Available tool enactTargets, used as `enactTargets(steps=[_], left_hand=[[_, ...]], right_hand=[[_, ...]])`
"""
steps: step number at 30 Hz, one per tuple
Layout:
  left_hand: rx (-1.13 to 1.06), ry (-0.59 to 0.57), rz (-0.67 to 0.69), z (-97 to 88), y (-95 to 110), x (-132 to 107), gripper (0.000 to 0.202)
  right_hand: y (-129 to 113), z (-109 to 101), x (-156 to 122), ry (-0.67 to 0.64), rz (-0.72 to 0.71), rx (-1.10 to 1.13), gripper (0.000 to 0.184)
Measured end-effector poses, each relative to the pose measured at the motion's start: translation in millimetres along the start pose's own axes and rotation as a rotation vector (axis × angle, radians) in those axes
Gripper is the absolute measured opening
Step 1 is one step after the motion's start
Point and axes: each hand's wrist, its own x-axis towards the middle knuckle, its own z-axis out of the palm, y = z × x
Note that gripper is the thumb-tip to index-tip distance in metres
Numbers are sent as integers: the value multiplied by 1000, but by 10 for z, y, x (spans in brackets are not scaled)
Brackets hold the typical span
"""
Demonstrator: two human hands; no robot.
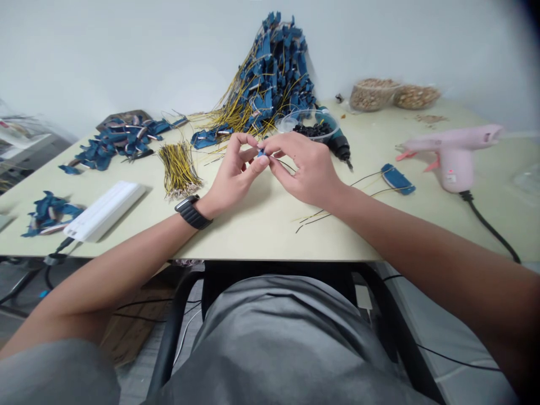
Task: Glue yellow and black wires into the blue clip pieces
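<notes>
My left hand, with a black watch at its wrist, pinches a small blue piece above the middle of the table. My right hand grips the same piece from the other side, its fingertips touching it. Much of the piece is hidden by the fingers. A thin dark wire shows under my right fingers. Black and yellow wire ends lie below that hand. Right of it rests a flat blue piece with wires across it. Left of my left hand is a bundle of yellow and black wires.
A tall heap of blue wired pieces stands against the wall. Before it are a clear tub of black parts and a power drill. A pink glue gun stands right. Blue scraps and a white box lie left.
</notes>
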Motion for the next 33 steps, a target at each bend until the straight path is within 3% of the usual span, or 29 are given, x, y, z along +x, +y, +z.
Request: enactTargets(steps=[9,19,27,33], left_hand=[[-88,-27,-73,12,46,27,78],[-64,-1,-18,30,100,39,72],[-71,49,-70,14,102,26,73],[-88,52,-46,140,169,-57,63]], right_hand=[[23,11,-44,-53,63,-55,23],[-9,64,-37,32,-2,-41,22],[-29,90,-20,32,72,-54,20],[-63,90,-10,105,49,-103,23]])
